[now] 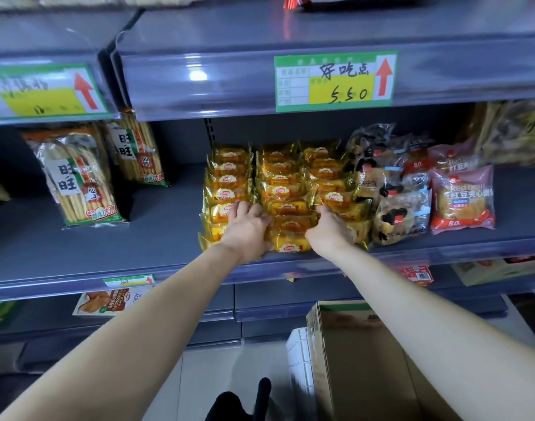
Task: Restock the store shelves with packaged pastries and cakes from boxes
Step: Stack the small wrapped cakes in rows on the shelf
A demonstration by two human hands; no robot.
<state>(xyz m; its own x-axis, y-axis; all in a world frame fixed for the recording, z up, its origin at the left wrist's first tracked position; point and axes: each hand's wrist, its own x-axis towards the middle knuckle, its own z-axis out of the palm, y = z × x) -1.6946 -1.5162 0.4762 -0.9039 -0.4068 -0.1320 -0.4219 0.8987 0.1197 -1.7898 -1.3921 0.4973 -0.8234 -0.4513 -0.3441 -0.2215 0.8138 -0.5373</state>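
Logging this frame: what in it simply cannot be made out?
1. Head view: the inside of the cardboard box is covered by the right forearm and cut off by the bottom edge.
2. Price tag at the frame's left: the handwriting is blurred.
3. The fingertips of the left hand and right hand are buried among the yellow cake packs, so the grip is unclear.
4. The top-shelf packages are cut off by the top edge.

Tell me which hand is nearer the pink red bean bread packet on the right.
Right. The right hand rests on the yellow cake packs, toward the red bean bread packet; the left hand lies farther left on them.
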